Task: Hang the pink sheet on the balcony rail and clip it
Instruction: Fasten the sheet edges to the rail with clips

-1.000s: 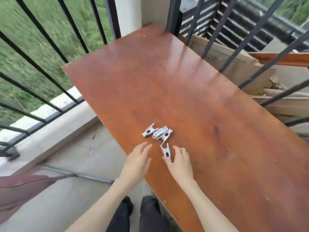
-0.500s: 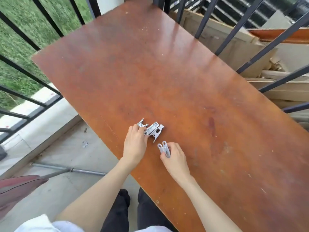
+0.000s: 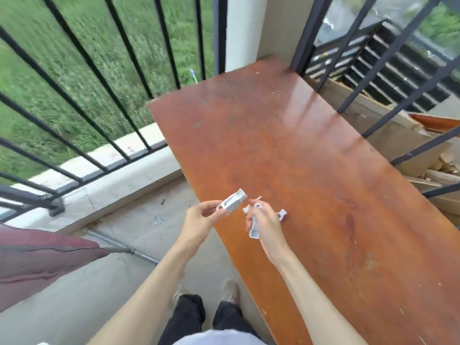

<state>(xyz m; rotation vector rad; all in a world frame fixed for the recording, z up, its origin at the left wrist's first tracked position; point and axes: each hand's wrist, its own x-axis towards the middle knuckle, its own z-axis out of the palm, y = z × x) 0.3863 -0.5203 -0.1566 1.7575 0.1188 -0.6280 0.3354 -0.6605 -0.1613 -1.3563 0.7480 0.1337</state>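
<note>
Your left hand (image 3: 199, 221) pinches a white clothespin (image 3: 232, 202) just off the near edge of the brown board (image 3: 298, 158), and your right hand (image 3: 267, 229) grips more pegs (image 3: 254, 226) over that edge. The pink sheet (image 3: 37, 255) lies well left of the board, below the balcony rail (image 3: 74, 95).

Head view, steeply downward, near table (image 3: 286, 150)

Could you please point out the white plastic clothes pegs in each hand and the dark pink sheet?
White plastic clothes peg in left hand (image 3: 232, 201), head view, on its ribbed body.
White plastic clothes peg in right hand (image 3: 255, 229), head view, lower end.
Dark pink sheet (image 3: 37, 257), head view, folded cloth at left edge.
</note>
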